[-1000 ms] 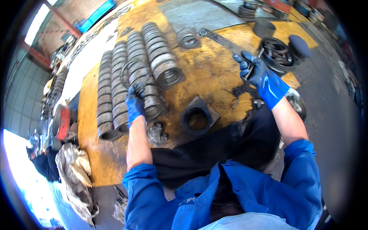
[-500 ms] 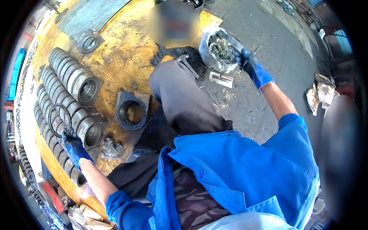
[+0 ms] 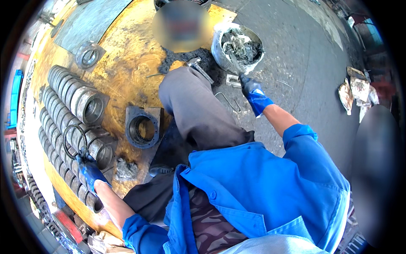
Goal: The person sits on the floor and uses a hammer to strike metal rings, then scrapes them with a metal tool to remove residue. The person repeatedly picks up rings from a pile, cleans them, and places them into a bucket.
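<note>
Beside the rows of metal rings (image 3: 69, 110) on the yellow table (image 3: 127, 55), the left hand (image 3: 89, 169) was closed on a thin wire ring (image 3: 75, 142), where a second earlier it had only rested on the rows. Meanwhile the right hand (image 3: 253, 95) had swung over to the bucket (image 3: 239, 46) of dark grease and now gripped a stick (image 3: 234, 63) in it, suggesting greasing came next.

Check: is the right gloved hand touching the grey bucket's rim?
Apart. The head view shows the right hand gripping a tool below the bucket, with floor visible between them.
</note>
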Available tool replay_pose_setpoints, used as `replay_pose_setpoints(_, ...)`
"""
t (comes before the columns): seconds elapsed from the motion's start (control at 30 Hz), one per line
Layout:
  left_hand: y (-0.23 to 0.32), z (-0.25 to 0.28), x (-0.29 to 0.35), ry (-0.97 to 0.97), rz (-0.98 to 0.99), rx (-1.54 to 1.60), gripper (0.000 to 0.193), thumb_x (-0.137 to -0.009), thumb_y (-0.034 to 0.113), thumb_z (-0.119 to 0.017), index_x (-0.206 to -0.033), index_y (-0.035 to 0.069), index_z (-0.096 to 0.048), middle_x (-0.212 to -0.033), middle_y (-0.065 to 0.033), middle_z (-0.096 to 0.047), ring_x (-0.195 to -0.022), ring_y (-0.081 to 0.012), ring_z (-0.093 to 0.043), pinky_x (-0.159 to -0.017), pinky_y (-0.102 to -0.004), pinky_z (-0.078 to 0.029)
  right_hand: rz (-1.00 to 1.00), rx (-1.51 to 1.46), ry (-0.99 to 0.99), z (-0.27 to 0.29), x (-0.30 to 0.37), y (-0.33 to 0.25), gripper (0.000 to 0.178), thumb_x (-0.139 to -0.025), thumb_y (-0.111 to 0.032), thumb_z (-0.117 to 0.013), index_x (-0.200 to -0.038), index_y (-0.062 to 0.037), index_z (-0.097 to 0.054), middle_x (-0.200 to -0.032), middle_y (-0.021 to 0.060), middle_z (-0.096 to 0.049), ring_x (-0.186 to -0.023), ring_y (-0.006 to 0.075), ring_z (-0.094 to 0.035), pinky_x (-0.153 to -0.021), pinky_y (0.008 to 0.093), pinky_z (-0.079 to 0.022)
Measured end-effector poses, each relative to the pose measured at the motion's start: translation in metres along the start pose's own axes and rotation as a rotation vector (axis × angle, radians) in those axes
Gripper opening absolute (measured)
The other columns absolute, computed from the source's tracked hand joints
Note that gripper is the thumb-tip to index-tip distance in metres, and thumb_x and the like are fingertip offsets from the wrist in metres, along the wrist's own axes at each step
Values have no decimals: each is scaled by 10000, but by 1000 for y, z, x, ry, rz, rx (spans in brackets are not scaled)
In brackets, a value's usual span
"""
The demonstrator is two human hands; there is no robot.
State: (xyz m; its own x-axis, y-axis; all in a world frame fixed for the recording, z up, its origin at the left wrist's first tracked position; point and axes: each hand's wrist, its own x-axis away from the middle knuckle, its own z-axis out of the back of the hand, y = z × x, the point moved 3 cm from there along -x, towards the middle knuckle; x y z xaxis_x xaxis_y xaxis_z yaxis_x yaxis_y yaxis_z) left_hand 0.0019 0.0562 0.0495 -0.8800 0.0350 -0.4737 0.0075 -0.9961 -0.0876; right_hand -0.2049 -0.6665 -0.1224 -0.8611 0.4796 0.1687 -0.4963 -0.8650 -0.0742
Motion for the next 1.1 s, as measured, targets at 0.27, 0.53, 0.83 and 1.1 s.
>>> replay_pose_setpoints(0.27,-78,-118,1,-30,-50,795,315,-980,209,-435,-1150,-4,-595,-1131,-96,-654,-958,-183,-612,-834,-275,-475,-6,-25,-84,13,40,21,404,-941,-137,-379,-1341,-181,-421,-896,196,-651,-760,409,-627,-624,506,-487)
replay_pose_setpoints(0.53,-47,-90,-8,-86,92,790,296,-949,108,-438,-1186,-1,-575,-1162,-119,-630,-1032,-220,-591,-910,-300,-454,133,5,172,67,65,24,375,-885,-145,-509,-1254,-201,-542,-842,198,-647,-720,383,-623,-617,486,-486)
replay_pose_setpoints(0.83,8,11,-18,-80,135,454,245,-852,66,-521,-1086,43,-589,-1079,-195,-622,-983,-325,-580,-840,-404,-467,234,-1171,328,213,-25,-112,452,-925,-396,-568,-1138,-2,-627,-917,30,-678,-702,76,-565,-628,228,-464)
replay_pose_setpoints(1.1,12,-24,-16,-361,826,2768,270,-883,274,-597,-1072,92,-660,-1045,-105,-677,-875,-288,-645,-598,-387,-552,626,-1877,-560,260,28,-398,422,-934,-297,-581,-1219,10,-532,-1002,142,-681,-665,114,-613,-524,232,-472)
